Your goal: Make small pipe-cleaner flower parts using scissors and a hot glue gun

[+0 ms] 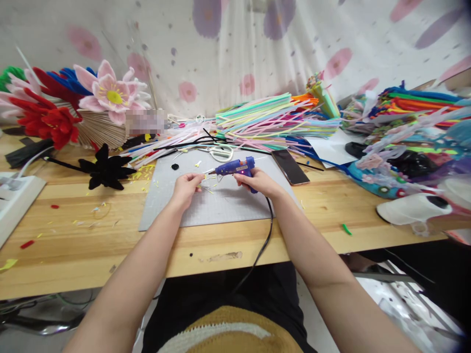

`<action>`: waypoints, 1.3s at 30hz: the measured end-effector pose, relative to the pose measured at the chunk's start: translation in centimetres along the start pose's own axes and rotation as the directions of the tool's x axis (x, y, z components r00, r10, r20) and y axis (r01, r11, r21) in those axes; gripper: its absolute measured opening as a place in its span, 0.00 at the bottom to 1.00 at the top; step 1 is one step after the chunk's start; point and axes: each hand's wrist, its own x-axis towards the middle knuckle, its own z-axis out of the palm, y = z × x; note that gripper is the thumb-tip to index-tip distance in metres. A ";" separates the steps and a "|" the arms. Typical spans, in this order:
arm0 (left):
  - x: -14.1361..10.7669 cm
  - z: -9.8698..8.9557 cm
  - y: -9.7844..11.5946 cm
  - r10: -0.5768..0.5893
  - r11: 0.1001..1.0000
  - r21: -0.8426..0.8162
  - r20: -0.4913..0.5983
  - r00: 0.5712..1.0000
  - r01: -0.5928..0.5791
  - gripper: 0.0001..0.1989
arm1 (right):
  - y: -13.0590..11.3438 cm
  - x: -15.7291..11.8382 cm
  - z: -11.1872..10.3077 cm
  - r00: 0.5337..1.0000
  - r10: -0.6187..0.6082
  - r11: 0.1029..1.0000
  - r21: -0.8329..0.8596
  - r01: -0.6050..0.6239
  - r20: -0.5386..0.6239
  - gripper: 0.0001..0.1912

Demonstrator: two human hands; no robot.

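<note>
My right hand is wrapped around the handle of a blue hot glue gun, above a grey cutting mat. The gun points left, with a small light glowing on its side. At its nozzle tip, my left hand is closed in a pinch; a small pale yellowish bit shows by the fingertips, too small to name. Thin pale strands lie under the nozzle. Behind the gun rest white-handled scissors. A black cord runs from the gun over the table's front edge.
Pipe cleaners are heaped at the back. A phone lies right of the mat. To the left are a black fuzzy flower, a pink flower and a white power strip. A white bottle-like object lies at right.
</note>
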 end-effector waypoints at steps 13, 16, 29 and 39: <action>-0.1 0.1 0.2 -0.017 1.000 0.017 -0.003 1.000 0.017 0.10 | 0.3 0.4 0.5 0.999 0.035 0.993 -0.113 -0.036 -0.017 0.23; -0.1 0.0 0.3 -0.026 0.999 0.028 0.003 1.000 0.026 0.11 | 0.3 0.4 0.5 0.999 0.039 0.992 -0.120 -0.041 -0.018 0.23; -0.1 0.0 0.2 -0.015 1.000 0.023 0.003 1.000 0.015 0.11 | 0.7 0.5 0.5 0.999 0.028 0.992 -0.121 -0.030 -0.021 0.24; 0.0 -0.1 0.0 -0.013 0.999 0.036 0.044 0.999 0.012 0.12 | 0.5 0.4 0.4 0.999 0.030 0.991 -0.127 -0.033 -0.026 0.24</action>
